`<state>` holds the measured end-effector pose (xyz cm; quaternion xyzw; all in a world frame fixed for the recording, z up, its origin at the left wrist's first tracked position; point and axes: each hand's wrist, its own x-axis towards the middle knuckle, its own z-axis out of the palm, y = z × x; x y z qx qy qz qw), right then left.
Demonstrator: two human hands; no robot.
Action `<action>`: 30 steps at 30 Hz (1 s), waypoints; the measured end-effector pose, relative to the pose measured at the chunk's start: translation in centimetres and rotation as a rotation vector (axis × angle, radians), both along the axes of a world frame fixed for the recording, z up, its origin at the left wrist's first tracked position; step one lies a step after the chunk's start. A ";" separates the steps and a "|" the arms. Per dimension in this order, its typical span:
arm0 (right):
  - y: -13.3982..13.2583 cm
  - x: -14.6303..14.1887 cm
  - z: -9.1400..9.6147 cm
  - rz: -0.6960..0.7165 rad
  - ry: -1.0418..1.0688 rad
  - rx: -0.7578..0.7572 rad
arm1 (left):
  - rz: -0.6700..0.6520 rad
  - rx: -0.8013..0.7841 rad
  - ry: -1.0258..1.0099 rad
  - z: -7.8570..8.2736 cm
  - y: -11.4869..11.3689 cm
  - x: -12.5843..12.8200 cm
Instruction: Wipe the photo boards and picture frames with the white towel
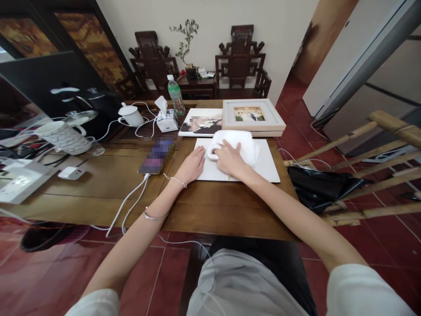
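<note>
My right hand (pixel 231 160) presses down on a bunched white towel (pixel 245 145), some fingers curled into its folds and others spread over it. Beneath the towel, a flat white board (pixel 268 162) lies on the wooden table. My left hand (pixel 193 166) rests along the board's left edge with its fingers stretched out, and nothing shows in it. The board's far middle part is covered by the towel.
Behind the board lie a photo print (pixel 200 125) and a framed picture (pixel 278 123). Leftward are a phone (pixel 156 158) on a cable, a tissue box (pixel 167 121), a green-labelled bottle (pixel 176 94), a lidded cup (pixel 131 116), a mug (pixel 62 138) and a power strip (pixel 23 180).
</note>
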<state>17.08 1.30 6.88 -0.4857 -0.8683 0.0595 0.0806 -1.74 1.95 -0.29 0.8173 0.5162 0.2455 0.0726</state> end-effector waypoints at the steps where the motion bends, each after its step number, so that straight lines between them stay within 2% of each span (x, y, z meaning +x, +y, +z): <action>1: -0.8 0.0 0.0 0.019 -0.013 -0.005 | -0.002 -0.003 -0.002 0.0 0.0 0.0; 8: -9.1 1.5 0.9 0.193 -0.053 -0.115 | 0.001 -0.001 0.032 0.4 -0.2 0.1; 11: -10.8 2.2 1.7 0.258 -0.026 -0.144 | -0.003 0.000 0.034 0.4 -0.2 0.1; 14: -9.4 2.5 2.3 0.222 -0.013 -0.180 | -0.001 -0.003 0.041 0.3 -0.2 0.0; 20: -1.6 1.6 2.1 0.023 -0.011 -0.110 | 0.006 -0.012 0.008 0.2 -0.2 0.2; 22: 0.2 0.7 1.7 -0.038 0.008 -0.089 | 0.007 -0.018 -0.051 0.5 -0.3 0.3; 24: 1.1 -0.4 1.3 -0.074 0.006 -0.069 | 0.036 -0.047 -0.171 0.9 -0.3 0.5; 26: 1.1 -1.6 1.0 -0.054 -0.011 -0.057 | 0.119 -0.091 -0.372 1.3 -0.2 0.6; 30: -1.2 -2.6 0.8 0.189 -0.026 -0.076 | 0.227 -0.195 -0.856 1.6 0.3 0.6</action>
